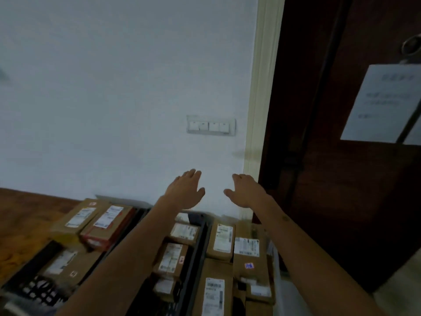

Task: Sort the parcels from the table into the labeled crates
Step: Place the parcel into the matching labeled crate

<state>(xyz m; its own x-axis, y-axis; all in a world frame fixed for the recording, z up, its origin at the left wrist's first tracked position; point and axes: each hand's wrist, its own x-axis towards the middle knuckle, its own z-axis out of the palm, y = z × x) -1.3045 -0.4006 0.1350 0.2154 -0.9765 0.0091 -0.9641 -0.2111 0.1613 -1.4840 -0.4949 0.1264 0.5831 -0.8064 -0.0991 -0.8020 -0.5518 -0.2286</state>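
Left hand (pixel 185 190): raised, fingers straight, apart, holding nothing | Right hand (pixel 245 190): same, at 3 o'clock of left | Parcels (pixel 219 241): packed in dark crates (pixel 200 245), 6 o'clock below hands | Wall switch (pixel 210 125): 12 o'clock

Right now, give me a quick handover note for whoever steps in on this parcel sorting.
Left hand and right hand: both open, raised in front of the wall, holding nothing.
Parcels: boxes already sit in the left crate, the middle crate and a stack at right.
Done: many parcels crated.
Left: cannot tell; the table is out of view and the crate labels are unreadable.
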